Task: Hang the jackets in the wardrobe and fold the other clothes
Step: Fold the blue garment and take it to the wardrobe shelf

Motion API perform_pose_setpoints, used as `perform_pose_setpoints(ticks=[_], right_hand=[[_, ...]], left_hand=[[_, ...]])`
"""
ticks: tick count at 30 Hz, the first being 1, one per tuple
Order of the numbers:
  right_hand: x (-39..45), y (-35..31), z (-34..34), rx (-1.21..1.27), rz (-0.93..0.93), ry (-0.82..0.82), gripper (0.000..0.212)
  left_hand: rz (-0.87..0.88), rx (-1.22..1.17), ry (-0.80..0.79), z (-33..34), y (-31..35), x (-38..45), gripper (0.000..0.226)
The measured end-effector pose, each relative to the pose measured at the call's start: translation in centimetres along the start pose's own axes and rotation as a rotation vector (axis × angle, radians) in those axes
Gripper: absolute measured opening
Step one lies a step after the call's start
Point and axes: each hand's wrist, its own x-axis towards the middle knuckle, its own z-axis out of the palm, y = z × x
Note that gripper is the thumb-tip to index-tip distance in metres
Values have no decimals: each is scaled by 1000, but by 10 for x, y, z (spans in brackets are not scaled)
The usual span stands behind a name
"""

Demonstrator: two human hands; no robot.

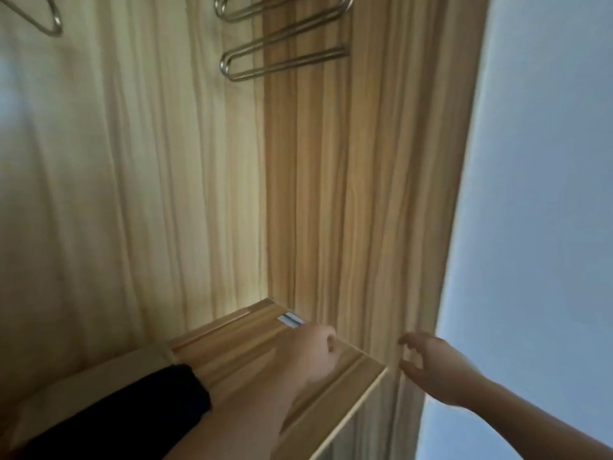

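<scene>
I am looking into a wooden wardrobe [331,194]. Bare metal hangers [282,64] hang at the top, with another hanger [53,24] at the top left. No jacket or other clothing is in view. My left hand [311,353], in a dark sleeve [139,410], reaches over a wooden shelf [232,353] with its fingers curled out of sight, right by a small white and blue item [291,319]. My right hand [431,363] hovers with spread fingers next to the front edge of the wardrobe's right side panel [414,260] and holds nothing.
A pale blue wall [537,194] runs along the right of the wardrobe. The shelf's front edge [351,416] slants towards the bottom of the view. The whole picture is blurred.
</scene>
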Motion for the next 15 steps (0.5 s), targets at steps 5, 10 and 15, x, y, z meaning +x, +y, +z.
perform_pose_setpoints(ticks=[5, 10, 15], right_hand=[[-159, 59, -35, -50, 335, 136, 26], [-342, 89, -67, -101, 686, 197, 11], [-521, 82, -103, -137, 1066, 288, 17]], left_hand=[[326, -17, -210, 51, 117, -37, 17], [585, -19, -383, 84, 229, -111, 22], [867, -39, -488, 98, 338, -214, 23]])
